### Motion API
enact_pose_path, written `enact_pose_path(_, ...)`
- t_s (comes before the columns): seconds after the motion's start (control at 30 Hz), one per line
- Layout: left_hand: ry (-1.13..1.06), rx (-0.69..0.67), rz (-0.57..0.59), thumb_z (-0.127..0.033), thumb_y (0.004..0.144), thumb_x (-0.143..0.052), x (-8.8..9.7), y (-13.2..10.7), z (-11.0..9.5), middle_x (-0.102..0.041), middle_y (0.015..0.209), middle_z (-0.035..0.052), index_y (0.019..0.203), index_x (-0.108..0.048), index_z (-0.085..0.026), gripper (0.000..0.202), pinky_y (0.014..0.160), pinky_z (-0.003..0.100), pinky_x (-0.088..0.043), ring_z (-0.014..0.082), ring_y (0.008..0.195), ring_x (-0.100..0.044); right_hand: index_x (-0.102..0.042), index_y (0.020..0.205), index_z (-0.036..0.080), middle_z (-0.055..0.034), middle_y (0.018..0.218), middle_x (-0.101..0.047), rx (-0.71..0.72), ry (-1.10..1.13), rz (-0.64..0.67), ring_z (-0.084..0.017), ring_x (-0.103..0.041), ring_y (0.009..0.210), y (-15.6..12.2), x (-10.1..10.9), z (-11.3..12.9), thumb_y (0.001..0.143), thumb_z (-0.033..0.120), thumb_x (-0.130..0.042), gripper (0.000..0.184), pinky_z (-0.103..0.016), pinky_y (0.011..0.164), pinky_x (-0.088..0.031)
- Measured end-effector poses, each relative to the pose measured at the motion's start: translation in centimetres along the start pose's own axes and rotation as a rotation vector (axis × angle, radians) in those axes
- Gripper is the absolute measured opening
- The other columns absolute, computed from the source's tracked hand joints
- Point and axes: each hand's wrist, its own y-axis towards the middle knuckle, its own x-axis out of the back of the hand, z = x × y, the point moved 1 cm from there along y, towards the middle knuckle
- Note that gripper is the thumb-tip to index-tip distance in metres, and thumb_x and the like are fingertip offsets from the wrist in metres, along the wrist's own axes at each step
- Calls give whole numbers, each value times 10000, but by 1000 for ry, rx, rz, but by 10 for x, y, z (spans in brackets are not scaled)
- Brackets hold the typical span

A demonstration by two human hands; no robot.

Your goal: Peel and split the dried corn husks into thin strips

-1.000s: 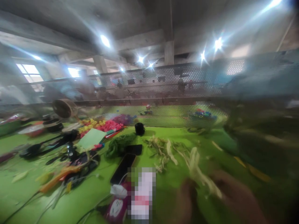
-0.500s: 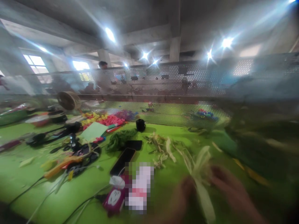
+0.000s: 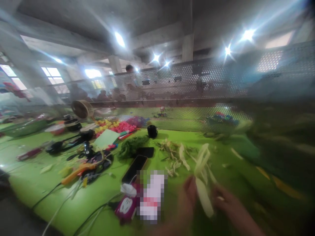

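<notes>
Both my hands are low in the view over the green table [image 3: 73, 203], blurred by motion. My left hand [image 3: 187, 200] and my right hand [image 3: 227, 205] are closed on a pale dried husk strip [image 3: 203, 183] that stands up between them. The strip's upper end curls up toward a loose heap of dried husks [image 3: 176, 152] lying further back on the table.
A black phone [image 3: 135, 168] and a second dark phone [image 3: 146, 151] lie left of my hands. A pink device [image 3: 126, 207], cables, an orange tool [image 3: 76, 172], a green card [image 3: 106, 139], coloured pieces [image 3: 115, 126] and a black cup [image 3: 152, 131] are spread out. A perforated metal screen [image 3: 187, 88] stands behind, with people beyond it.
My hands have lifted the husk strip more upright and drawn closer together. The camera has swung a little to the left, so the table's things have shifted right.
</notes>
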Motion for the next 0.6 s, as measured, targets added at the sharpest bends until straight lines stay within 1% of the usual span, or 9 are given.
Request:
enact_pose_path(0.07, 33, 40, 53, -451, 661, -767, -2, -3, -1, -607, 591, 21, 794, -673, -144, 348, 699, 297, -486, 163, 599, -592, -589, 629, 233, 29, 605, -669, 70, -109, 31, -181, -632, 625, -1, 0, -5, 626, 241, -579, 14, -268, 613, -487)
enact_pose_path(0.13, 35, 102, 74, -452, 667, -752, 1, -5, 2, -623, 599, 37, 749, -672, -126, 345, 680, 286, -482, 154, 578, -582, -629, 660, 243, 10, 700, -717, 114, -220, 45, -205, -664, 715, -2, 4, -6, 627, 209, -568, 78, -305, 702, -510)
enact_pose_path(0.2, 26, 158, 57, -482, 684, -726, 6, -4, 8, -669, 683, 70, 775, -682, -116, 379, 722, 295, -488, 178, 652, -618, -688, 786, 253, -25, 869, -758, 132, -271, 43, -239, -688, 839, -2, 10, -2, 640, 213, -593, 178, -355, 801, -515)
enact_pose_path(0.27, 34, 161, 51, -475, 688, -729, 12, -2, 13, -703, 804, 99, 843, -690, -118, 391, 820, 328, -487, 228, 804, -654, -702, 946, 241, -73, 1034, -750, 122, -212, 23, -274, -681, 963, -2, 16, 6, 657, 281, -653, 296, -391, 868, -507)
enact_pose_path(0.3, 36, 151, 55, -461, 684, -740, 14, -1, 15, -709, 858, 107, 873, -691, -125, 389, 868, 345, -478, 250, 878, -656, -698, 987, 227, -92, 1062, -745, 103, -143, 0, -286, -676, 988, -2, 18, 12, 667, 343, -675, 342, -400, 872, -511)
enact_pose_path(0.37, 33, 118, 91, -424, 672, -765, 15, 0, 18, -708, 937, 114, 915, -690, -144, 377, 938, 365, -456, 273, 981, -645, -708, 955, 210, -102, 1025, -755, 57, 12, -97, -296, -679, 978, -2, 21, 23, 702, 447, -654, 351, -407, 854, -521)
enact_pose_path(0.43, 23, 117, 153, -403, 668, -778, 11, 0, 20, -701, 985, 115, 938, -690, -158, 375, 977, 370, -438, 275, 1033, -632, -724, 884, 215, -87, 956, -767, 9, 104, -202, -294, -685, 929, -4, 21, 32, 698, 488, -638, 341, -400, 814, -530)
enact_pose_path(0.5, 23, 124, 202, -389, 663, -787, 7, -2, 21, -698, 994, 114, 942, -691, -161, 372, 986, 371, -431, 275, 1043, -627, -732, 799, 221, -63, 858, -768, -45, 116, -260, -275, -685, 833, -6, 21, 38, 664, 499, -647, 320, -374, 752, -531)
enact_pose_path(0.6, 20, 134, 230, -399, 652, -794, 4, -4, 22, -702, 965, 112, 921, -694, -156, 376, 967, 368, -435, 274, 1011, -632, -715, 662, 212, -41, 691, -729, -80, 125, -300, -231, -651, 688, -8, 20, 38, 614, 490, -670, 286, -322, 650, -503)
